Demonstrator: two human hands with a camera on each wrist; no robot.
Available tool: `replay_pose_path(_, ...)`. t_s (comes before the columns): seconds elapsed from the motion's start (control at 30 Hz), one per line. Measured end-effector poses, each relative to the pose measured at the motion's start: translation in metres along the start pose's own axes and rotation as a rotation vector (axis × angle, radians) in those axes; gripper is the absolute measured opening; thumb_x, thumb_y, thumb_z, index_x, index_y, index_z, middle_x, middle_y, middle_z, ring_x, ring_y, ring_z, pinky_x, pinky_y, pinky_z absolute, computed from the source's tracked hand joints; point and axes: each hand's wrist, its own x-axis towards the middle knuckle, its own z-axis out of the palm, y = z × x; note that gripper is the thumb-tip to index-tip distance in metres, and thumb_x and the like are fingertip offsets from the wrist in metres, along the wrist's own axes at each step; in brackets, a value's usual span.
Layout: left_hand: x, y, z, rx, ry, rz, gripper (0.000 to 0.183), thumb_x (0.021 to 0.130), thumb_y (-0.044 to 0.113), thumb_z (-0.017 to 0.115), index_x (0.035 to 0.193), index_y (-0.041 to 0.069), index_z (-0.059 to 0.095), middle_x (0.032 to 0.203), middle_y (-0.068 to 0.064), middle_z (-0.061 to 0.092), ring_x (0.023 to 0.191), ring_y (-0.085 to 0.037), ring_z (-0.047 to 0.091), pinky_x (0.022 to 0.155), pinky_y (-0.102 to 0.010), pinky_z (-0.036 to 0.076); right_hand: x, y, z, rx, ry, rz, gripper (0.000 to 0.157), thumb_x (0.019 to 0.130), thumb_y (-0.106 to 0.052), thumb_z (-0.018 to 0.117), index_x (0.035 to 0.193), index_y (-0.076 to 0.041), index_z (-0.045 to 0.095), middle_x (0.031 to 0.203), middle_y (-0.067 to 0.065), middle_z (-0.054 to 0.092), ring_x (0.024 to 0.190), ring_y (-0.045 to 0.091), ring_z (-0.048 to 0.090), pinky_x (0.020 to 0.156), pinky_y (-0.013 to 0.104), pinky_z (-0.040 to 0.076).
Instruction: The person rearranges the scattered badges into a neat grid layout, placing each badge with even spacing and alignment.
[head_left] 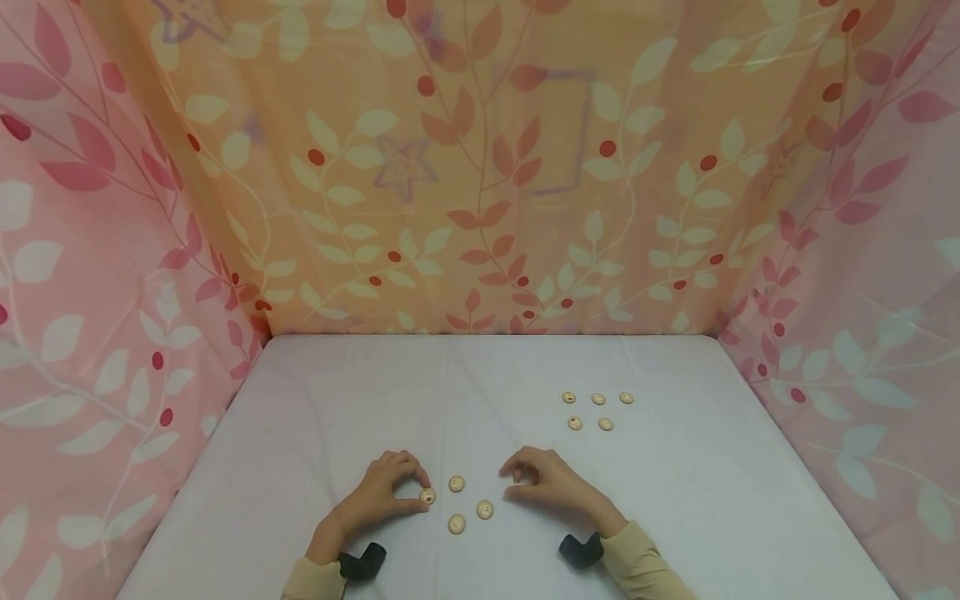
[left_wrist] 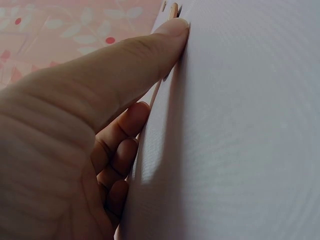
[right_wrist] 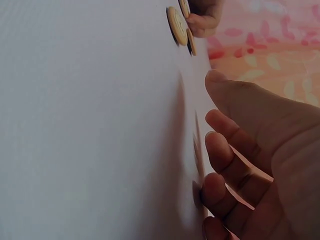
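Note:
At the front left of the table, my left hand (head_left: 386,490) pinches a small round wooden disc (head_left: 427,497) by its edge, between thumb and forefinger. In the left wrist view the thumb (left_wrist: 172,37) lies right over the tabletop, and the disc is mostly hidden behind it. Three more discs lie flat just right of that hand: an upper one (head_left: 457,483), a lower one (head_left: 456,524) and a right one (head_left: 485,509). My right hand (head_left: 551,482) hovers to their right, fingers loosely bent, thumb (right_wrist: 225,87) apart from the fingertips, holding nothing.
Several similar wooden discs stand in two rows farther back on the right, among them a front one (head_left: 606,424) and a back one (head_left: 626,398). A white cloth covers the table (head_left: 360,383). Floral curtains (head_left: 480,167) enclose its back and sides.

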Motion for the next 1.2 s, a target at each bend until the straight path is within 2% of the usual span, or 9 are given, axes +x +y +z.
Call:
replay_pose_path(0.27,0.001,-0.001,0.001,-0.001,0.003,0.004,0.027,0.068,0.044,0.077,0.087,0.035,0.060,0.097,0.022,0.053,0.097,-0.007,0.043,0.084,-0.039,0.031,0.003,-0.009,0.007,-0.002,-0.023,-0.096,0.028,0.078,-0.029,0.073,0.103,-0.019,0.066,0.084,-0.003,0.061,0.067,0.011,0.049,0.063,0.016,0.038)
replay_pose_path(0.4,0.001,-0.002,0.001,0.000,0.003,0.003,0.027,0.068,0.044,0.077,0.087,0.035,0.060,0.097,0.022,0.053,0.097,-0.007,0.043,0.084,-0.039,0.031,0.003,-0.013,0.011,-0.023,-0.036,-0.123,0.027,0.078,-0.029,0.074,0.103,-0.020,0.066,0.084,-0.005,0.061,0.070,0.009,0.048,0.066,0.016,0.037)
replay_pose_path(0.8,0.001,-0.001,0.001,-0.004,-0.007,-0.001,0.027,0.068,0.044,0.077,0.088,0.034,0.060,0.098,0.021,0.053,0.097,-0.008,0.043,0.083,-0.039,0.031,0.004,-0.014,0.020,-0.154,-0.098,-0.113,0.029,0.075,-0.044,0.072,0.102,-0.032,0.065,0.087,-0.017,0.057,0.081,0.001,0.047,0.076,0.023,0.030)
replay_pose_path(1.2,0.001,-0.002,0.002,-0.010,0.002,0.008,0.028,0.068,0.044,0.077,0.087,0.034,0.060,0.097,0.023,0.053,0.097,-0.007,0.043,0.082,-0.037,0.030,0.004,-0.018,0.023,-0.244,-0.083,-0.101,0.026,0.074,-0.045,0.073,0.096,-0.034,0.065,0.086,-0.019,0.054,0.080,-0.002,0.045,0.078,0.023,0.031)
